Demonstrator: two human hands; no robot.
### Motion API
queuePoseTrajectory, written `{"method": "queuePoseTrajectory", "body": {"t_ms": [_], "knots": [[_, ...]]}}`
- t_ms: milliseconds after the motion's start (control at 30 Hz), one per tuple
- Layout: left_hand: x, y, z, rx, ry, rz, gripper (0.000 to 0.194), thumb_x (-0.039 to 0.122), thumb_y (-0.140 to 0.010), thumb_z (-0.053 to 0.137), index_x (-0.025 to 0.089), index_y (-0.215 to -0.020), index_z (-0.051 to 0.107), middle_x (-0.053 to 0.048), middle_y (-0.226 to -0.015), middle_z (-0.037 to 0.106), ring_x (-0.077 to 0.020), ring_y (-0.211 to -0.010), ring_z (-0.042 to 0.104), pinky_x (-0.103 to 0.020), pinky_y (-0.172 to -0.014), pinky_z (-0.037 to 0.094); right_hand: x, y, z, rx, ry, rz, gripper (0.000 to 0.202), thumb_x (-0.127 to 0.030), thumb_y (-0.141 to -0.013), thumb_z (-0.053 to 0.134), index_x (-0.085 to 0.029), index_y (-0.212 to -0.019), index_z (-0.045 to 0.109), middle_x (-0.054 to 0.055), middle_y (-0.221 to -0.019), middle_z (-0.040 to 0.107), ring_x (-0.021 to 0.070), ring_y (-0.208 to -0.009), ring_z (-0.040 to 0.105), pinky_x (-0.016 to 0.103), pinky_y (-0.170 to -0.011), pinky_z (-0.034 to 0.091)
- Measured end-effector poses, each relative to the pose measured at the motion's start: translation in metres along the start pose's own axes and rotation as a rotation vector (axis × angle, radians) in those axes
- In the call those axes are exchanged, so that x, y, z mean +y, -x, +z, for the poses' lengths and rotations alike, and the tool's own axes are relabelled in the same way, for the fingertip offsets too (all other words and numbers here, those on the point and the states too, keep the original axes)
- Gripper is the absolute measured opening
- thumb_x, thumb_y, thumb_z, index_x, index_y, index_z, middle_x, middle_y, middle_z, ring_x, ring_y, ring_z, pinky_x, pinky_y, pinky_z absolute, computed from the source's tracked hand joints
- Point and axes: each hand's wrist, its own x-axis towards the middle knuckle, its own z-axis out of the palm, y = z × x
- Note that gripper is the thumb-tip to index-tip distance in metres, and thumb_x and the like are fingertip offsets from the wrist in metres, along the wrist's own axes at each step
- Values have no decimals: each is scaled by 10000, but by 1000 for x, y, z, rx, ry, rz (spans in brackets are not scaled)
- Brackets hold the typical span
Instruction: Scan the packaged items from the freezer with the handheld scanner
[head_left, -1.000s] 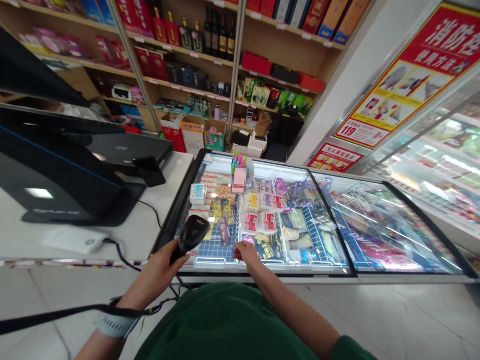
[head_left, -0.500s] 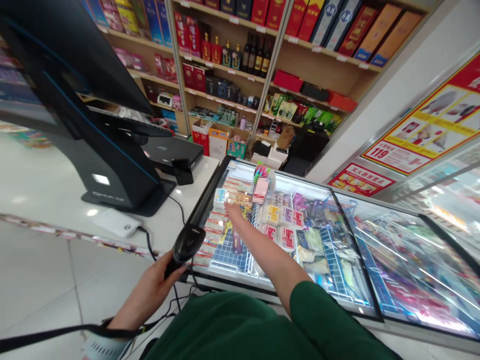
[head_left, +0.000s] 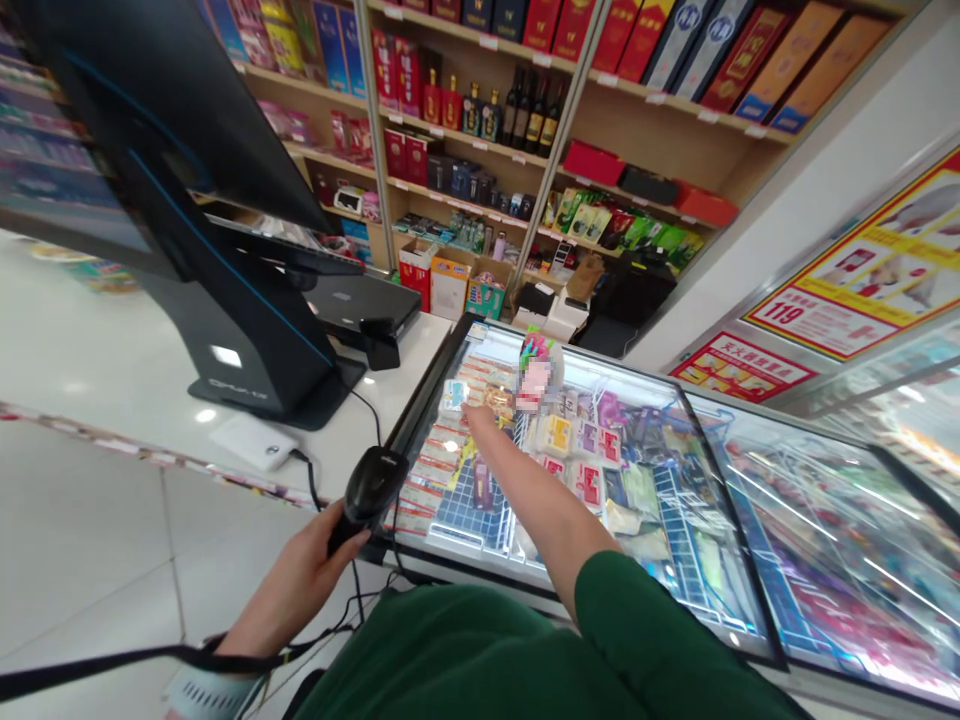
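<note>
My left hand (head_left: 311, 565) is wrapped round the handle of a black barcode scanner (head_left: 371, 485), whose head points up and away over the freezer's near left corner. My right hand (head_left: 480, 415) reaches across the glass lid of the chest freezer (head_left: 480, 550). Its fingers are at the right edge of a small white pack with a blue label (head_left: 454, 396) and appear to grip it; the fingertips are small and partly hidden. Right of this hand are white packs with a yellow label (head_left: 557, 433) and red labels (head_left: 587, 482). A colourful item, partly blurred (head_left: 535, 370), stands behind them.
On the left counter (head_left: 97, 350) are a black monitor stand (head_left: 247, 320), a white box-like device (head_left: 255, 443) and a black cash drawer (head_left: 360, 305). Cables (head_left: 360, 590) hang near my left hand. Stocked shelves (head_left: 480, 140) line the back. Another freezer section (head_left: 832, 520) extends right.
The view has shifted slightly, so the scene sits a little farther right. Both hands keep nearly the same places: the left on the barcode scanner, the right at the blue-labelled pack.
</note>
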Motion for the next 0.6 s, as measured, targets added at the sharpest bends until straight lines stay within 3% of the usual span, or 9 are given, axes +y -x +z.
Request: {"method": "queuePoseTrajectory", "body": {"t_ms": [67, 233, 433, 600], "knots": [[1, -3, 1, -2, -12, 8, 420, 503, -858, 518, 188, -1131, 561, -68, -1019, 729, -243, -922, 690, -309, -785, 541, 3, 3, -5, 4, 18, -20, 321, -353, -934, 578, -151, -1184, 580, 81, -1167, 607, 198, -984, 623, 396, -836, 543], [7, -8, 6, -18, -23, 26, 438, 508, -855, 516, 177, -1136, 568, -86, -1046, 728, -256, -957, 686, -321, -792, 544, 13, 20, -31, 110, 70, -186, 168, -291, -836, 629, -134, -818, 684, 52, -827, 694, 186, -795, 649, 261, -695, 479], [18, -13, 13, -60, -21, 78, 475, 503, -848, 517, 168, -1180, 571, -95, -1089, 723, -267, -1006, 677, -341, -829, 541, 18, 57, -63, 165, 101, -471, 85, -278, -805, 637, -199, -831, 652, -8, -817, 693, 150, -797, 637, 233, -750, 439], [20, -17, 21, -106, -18, 105, 496, 497, -855, 514, 162, -1220, 546, -105, -1126, 707, -270, -1034, 662, -360, -869, 526, 17, 83, -79, 146, 129, -592, 54, -256, -814, 637, -214, -848, 635, -14, -816, 691, 153, -794, 639, 247, -781, 450]]}}
